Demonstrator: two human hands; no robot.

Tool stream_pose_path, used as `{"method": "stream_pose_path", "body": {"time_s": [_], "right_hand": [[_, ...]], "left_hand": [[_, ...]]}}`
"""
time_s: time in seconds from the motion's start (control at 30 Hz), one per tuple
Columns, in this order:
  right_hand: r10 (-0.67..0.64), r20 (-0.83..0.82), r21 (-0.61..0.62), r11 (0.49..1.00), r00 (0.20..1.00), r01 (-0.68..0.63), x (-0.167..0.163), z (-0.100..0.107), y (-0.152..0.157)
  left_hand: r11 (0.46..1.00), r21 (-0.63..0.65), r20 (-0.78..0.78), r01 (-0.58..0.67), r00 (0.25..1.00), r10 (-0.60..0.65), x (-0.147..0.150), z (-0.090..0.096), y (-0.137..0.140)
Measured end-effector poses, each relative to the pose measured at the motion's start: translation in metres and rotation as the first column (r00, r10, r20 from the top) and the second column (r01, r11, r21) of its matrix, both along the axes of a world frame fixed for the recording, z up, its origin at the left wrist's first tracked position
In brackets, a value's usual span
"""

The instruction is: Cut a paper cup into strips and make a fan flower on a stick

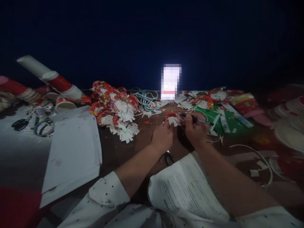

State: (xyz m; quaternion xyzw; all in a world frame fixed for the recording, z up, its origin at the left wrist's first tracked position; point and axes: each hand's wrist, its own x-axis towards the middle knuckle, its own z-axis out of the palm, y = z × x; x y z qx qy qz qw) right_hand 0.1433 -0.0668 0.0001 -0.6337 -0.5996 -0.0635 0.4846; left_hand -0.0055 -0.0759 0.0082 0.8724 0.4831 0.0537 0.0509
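Observation:
My left hand [162,136] is curled at the near edge of a small red-and-white paper craft piece [173,121], its fingertips holding the piece against the brown table. In my right hand [196,129] is a dark pen [201,120], pinched between the fingers and slanting over the right side of that piece. The tip is too small to make out. Left of my hands lies a pile of similar red-rimmed pieces with white hand-shaped cutouts [127,114]. Below my hands, partly covered by a printed sheet [182,186], is the dark handle of scissors [169,159].
White sheets [73,148] are stacked at the left, with black-handled scissors [21,124] beyond. Stacked paper cups [63,84] lie behind them. A pale blue cord [146,98] is coiled near a lit screen [170,82]. Scraps and tubes cover a green mat [235,122] at right.

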Motion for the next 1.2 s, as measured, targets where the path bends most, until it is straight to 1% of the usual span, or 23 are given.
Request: {"method": "stream_pose_path", "body": {"time_s": [0.1,0.27,0.4,0.67,0.83,1.03,1.2], "right_hand": [[-0.03,-0.026,0.027,0.999,0.999,0.031,0.0012,0.0031,-0.0014],[-0.039,-0.006,0.003,0.999,0.999,0.039,0.0009,0.0053,-0.0028],[-0.035,-0.014,0.021,0.999,0.999,0.035,0.0014,0.0059,-0.0027],[-0.05,-0.008,-0.026,0.998,0.999,0.05,0.0001,0.0042,-0.0035],[-0.02,-0.036,-0.043,0.999,0.999,0.018,-0.0011,0.0031,-0.0034],[0.025,-0.058,-0.029,0.999,0.998,-0.027,-0.0017,-0.0009,-0.0024],[0.021,-0.014,-0.024,0.999,1.0,-0.021,0.0006,-0.002,-0.0007]], "left_hand": [[1.0,0.016,-0.004,0.002,1.0,-0.002,-0.0001,-0.0017,0.0007],[1.0,0.025,-0.011,0.007,1.0,-0.007,-0.0001,-0.0018,0.0003],[1.0,0.014,-0.017,0.005,1.0,-0.005,-0.0001,-0.0013,-0.0002],[1.0,0.022,-0.018,-0.002,1.0,0.003,0.0005,-0.0011,-0.0017],[0.999,0.041,-0.032,0.005,0.999,-0.004,0.0007,0.002,-0.0033],[1.0,0.026,-0.038,0.011,0.999,-0.01,0.0001,0.0053,-0.0048],[0.999,0.036,-0.033,0.001,0.999,0.0,-0.0007,0.0057,-0.0051]]}}
